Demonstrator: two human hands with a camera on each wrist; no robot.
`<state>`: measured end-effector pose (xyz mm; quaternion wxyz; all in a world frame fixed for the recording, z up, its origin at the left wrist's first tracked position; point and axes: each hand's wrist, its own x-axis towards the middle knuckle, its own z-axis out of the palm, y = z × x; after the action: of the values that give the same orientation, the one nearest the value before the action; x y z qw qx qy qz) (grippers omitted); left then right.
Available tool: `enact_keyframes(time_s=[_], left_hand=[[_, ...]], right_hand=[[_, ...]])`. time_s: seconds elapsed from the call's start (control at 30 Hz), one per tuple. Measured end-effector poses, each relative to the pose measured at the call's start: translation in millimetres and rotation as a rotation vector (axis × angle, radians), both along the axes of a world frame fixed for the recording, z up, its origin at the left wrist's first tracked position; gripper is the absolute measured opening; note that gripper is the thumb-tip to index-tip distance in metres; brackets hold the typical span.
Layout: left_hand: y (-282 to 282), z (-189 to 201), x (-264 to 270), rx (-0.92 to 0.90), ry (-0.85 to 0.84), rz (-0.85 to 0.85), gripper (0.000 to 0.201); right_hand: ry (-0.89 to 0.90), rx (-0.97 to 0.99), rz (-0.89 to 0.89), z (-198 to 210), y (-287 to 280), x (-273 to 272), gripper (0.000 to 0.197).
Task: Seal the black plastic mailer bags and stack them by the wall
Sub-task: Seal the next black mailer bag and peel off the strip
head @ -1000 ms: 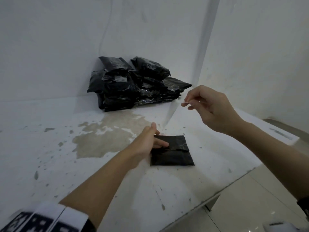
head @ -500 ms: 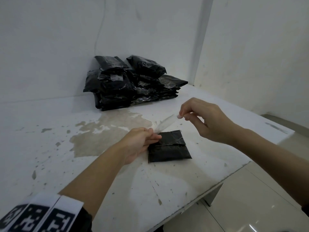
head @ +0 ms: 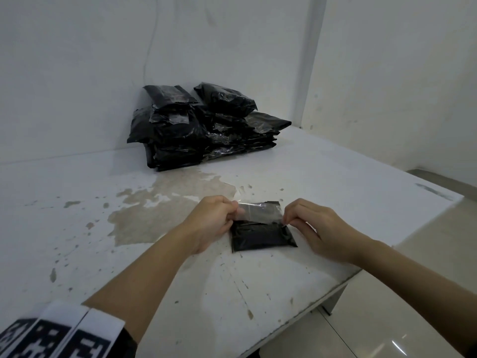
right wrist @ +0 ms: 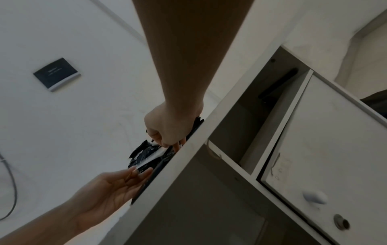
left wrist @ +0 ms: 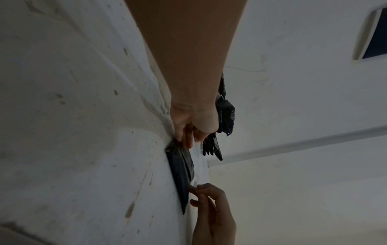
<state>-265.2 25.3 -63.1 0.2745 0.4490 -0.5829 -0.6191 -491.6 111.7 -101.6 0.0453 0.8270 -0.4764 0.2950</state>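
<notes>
- Broadly, the white table (head: 335, 177) fills most of the head view; its top is scuffed, with a large worn tan patch (head: 165, 208) near the middle.
- White walls (head: 77, 73) meet in a corner behind the table, and a pale vertical strip (head: 313, 60) runs down that corner.
- Stack of sealed black mailer bags (head: 204, 127): piled in two uneven heaps at the far edge of the table, resting against the wall.
- White cabinet (right wrist: 314, 149), seen in the right wrist view below the table edge, with a round knob (right wrist: 315, 196) on its door.
- Left hand (head: 214, 223): fingers curled, pinching the left end of a clear tape strip (head: 260, 213) at the left edge of the bag; the heel of the hand is low over the table.
- Right hand (head: 320, 228): thumb and fingertips pinch the right end of the same strip, just at the bag's right edge.
- Black mailer bag (head: 262, 235): a small folded packet lying flat on the table between the two hands, near the front edge and well apart from the stack.
- Tape strip: stretched across the bag's upper part between the two hands; whether it is already pressed down along its whole length cannot be told.
</notes>
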Motion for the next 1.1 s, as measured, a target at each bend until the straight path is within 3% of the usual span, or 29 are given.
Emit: enact_keyframes(time_s=[0.33,0.67,0.87,0.97,1.1], left_hand=[[-2.5,-12.3,4.6,-0.343,-0.279,-0.025,0.026],[-8.1,-16.0,-2.7,-0.505,-0.504,-0.09,0.052],[0.0,-15.9,-8.5,-0.594,-0.566,-0.044,0.041],[6.6,-16.7,-10.4,-0.756,-0.677,-0.028,0.02],[14.2,-16.5,-4.8,-1.034,-0.851,-0.023,0.03]], right_hand=[[0.016,0.026,-0.035,-1.2,-2.0,-2.3,0.022],[0.191,0.091,-0.091,6.9,-1.1,-2.0,0.028],[0.307,0.165,-0.125,17.8,-0.1,5.4,0.029],[0.482,0.138,-0.136,24.7,0.5,12.3,0.017],[0.53,0.026,-0.166,27.0,4.4,17.3,0.013]])
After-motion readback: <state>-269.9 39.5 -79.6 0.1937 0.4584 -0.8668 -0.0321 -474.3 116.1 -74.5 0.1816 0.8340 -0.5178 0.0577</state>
